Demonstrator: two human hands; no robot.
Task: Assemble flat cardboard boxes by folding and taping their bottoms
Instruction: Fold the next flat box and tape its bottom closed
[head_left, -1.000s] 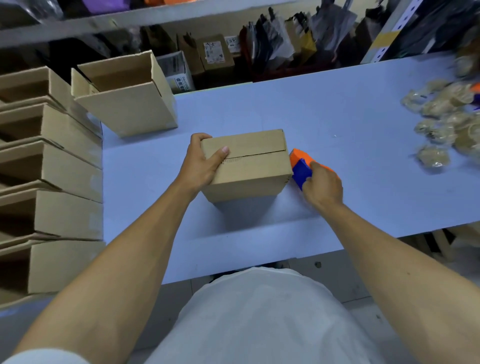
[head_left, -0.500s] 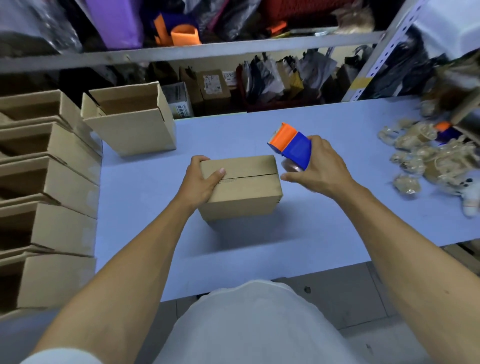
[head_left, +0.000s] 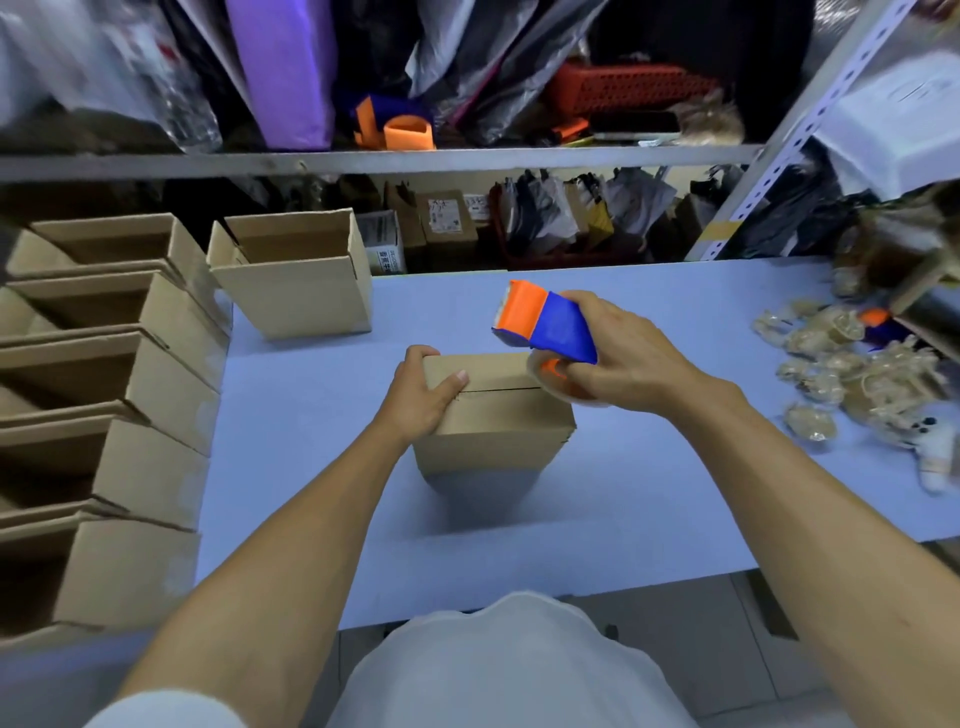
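A small cardboard box (head_left: 498, 421) stands on the pale blue table (head_left: 649, 467) with its folded flaps facing up and the seam between them showing. My left hand (head_left: 421, 400) grips the box's left top edge, thumb lying on the upper face. My right hand (head_left: 618, 353) holds a blue and orange tape dispenser (head_left: 545, 325) over the box's right top edge. The clear tape roll under the dispenser sits at the right end of the seam.
An open-topped box (head_left: 301, 283) stands at the table's back left. A row of several assembled boxes (head_left: 104, 415) lies along the left side. Small wrapped items (head_left: 852, 379) are strewn at the right. Loaded metal shelves (head_left: 389, 161) rise behind the table.
My right hand has lifted the tape dispenser off the table beside the box and brought it above the box's right top edge. My left hand has stayed on the box. The view has tilted upward.
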